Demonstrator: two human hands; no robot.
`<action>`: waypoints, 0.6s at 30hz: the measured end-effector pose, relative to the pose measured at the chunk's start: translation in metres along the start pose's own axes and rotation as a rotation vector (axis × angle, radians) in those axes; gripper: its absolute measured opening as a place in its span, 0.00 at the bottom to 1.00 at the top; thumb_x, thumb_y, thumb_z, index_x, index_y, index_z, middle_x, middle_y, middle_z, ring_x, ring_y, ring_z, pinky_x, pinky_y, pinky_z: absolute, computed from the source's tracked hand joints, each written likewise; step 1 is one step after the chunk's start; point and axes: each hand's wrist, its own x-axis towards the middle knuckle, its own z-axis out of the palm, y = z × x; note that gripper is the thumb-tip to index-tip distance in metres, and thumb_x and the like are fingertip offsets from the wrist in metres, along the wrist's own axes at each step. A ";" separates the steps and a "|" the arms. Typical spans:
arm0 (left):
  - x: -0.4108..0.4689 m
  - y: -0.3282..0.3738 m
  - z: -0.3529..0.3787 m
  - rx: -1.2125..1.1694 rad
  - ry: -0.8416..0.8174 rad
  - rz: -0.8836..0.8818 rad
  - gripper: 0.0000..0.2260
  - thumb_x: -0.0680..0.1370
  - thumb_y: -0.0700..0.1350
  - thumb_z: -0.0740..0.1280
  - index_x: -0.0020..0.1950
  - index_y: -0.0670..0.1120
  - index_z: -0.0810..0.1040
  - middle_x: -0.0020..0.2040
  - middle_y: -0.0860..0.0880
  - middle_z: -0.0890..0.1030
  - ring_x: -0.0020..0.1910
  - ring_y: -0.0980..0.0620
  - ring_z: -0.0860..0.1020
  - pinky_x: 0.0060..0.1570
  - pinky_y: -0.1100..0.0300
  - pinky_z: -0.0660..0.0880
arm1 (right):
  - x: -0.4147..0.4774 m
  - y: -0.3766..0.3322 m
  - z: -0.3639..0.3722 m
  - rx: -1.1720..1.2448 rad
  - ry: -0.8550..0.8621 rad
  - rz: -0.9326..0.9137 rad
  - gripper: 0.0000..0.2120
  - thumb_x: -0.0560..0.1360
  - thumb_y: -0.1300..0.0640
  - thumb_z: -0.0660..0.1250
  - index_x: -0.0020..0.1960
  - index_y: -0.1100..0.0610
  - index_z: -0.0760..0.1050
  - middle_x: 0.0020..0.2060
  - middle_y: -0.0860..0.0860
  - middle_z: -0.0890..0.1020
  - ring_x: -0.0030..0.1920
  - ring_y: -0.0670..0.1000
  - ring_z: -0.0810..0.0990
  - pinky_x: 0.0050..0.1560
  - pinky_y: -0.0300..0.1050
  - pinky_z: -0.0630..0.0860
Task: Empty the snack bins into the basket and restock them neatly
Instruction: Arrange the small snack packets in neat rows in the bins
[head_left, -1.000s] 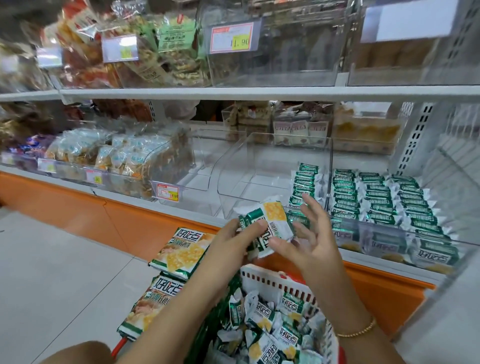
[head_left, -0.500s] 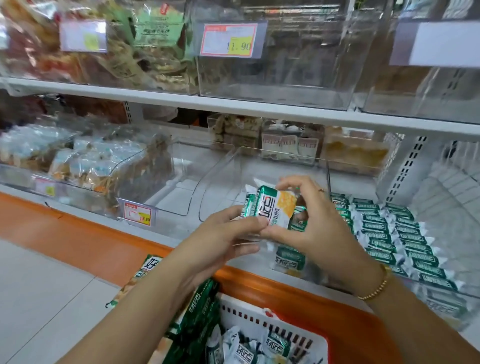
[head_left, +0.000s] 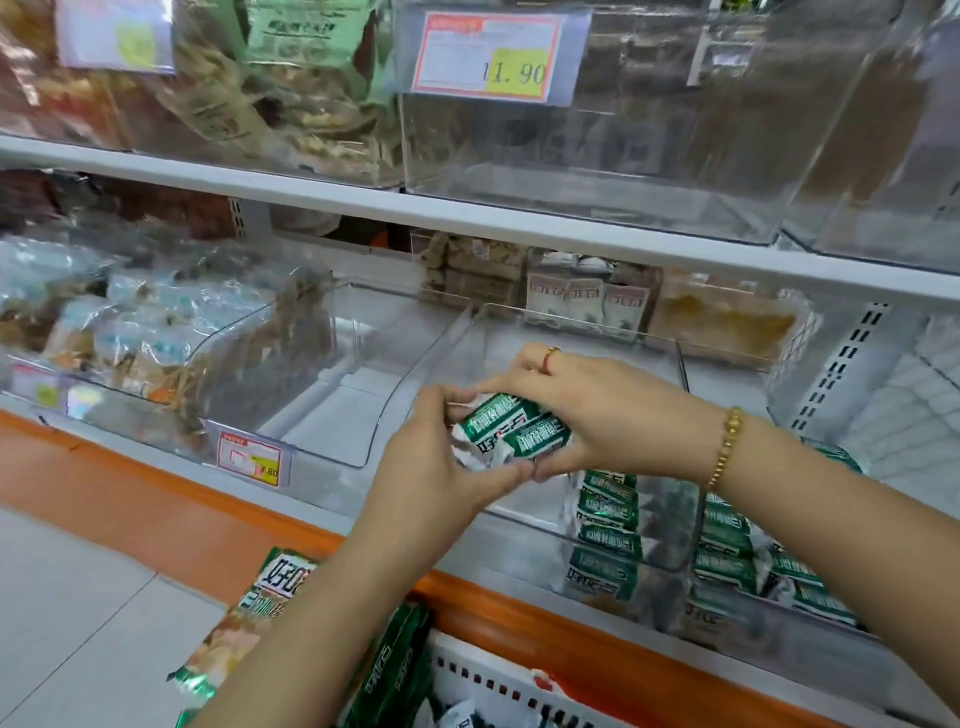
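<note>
Head view: a small stack of green-and-white packets (head_left: 511, 431) is held between both hands, above the bin (head_left: 571, 325) and towards its front. The left hand (head_left: 436, 467) curls round the stack's left end, thumb on top and fingers beneath. The right hand (head_left: 597, 410) grips the other end, with its fingers arched over the top and its thumb underneath. The stack looks like two or three packets, but blur makes the count uncertain.

Inside the bin, along its right wall, one row (head_left: 608, 525) of the same packets already lies face up, and the rest of its floor is bare. The right bin (head_left: 727, 540), touching this one, is packed in tidy rows. The left bin (head_left: 337, 374) holds nothing I can see. The basket (head_left: 498, 691) sits below the bin's front edge with loose packets in it, and large bags (head_left: 270, 597) lean at its left.

Judging by this, the emptying is done here and restocking is under way, with this bin only partly filled. The next move calls for squaring the stack, lowering it beside the row with labels facing the same way, then releasing without nudging what is already laid.
</note>
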 end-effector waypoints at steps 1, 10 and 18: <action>0.003 -0.002 0.002 -0.042 0.039 -0.034 0.28 0.67 0.47 0.78 0.60 0.53 0.66 0.49 0.60 0.74 0.40 0.64 0.76 0.37 0.74 0.71 | 0.005 0.006 0.004 0.035 0.023 0.020 0.34 0.68 0.42 0.73 0.70 0.44 0.63 0.55 0.45 0.68 0.50 0.45 0.71 0.45 0.41 0.70; -0.009 -0.023 0.025 0.666 -0.251 0.032 0.13 0.82 0.48 0.55 0.60 0.49 0.77 0.57 0.52 0.78 0.54 0.55 0.76 0.52 0.65 0.72 | 0.075 0.102 0.078 0.215 -0.181 0.569 0.39 0.66 0.43 0.77 0.70 0.57 0.66 0.64 0.54 0.74 0.60 0.55 0.74 0.50 0.42 0.71; -0.012 -0.028 0.026 0.625 -0.257 0.118 0.13 0.82 0.50 0.55 0.56 0.51 0.78 0.54 0.54 0.79 0.51 0.58 0.76 0.51 0.65 0.73 | 0.084 0.115 0.113 0.025 -0.303 0.580 0.33 0.67 0.42 0.75 0.65 0.57 0.68 0.56 0.56 0.76 0.51 0.55 0.74 0.46 0.46 0.71</action>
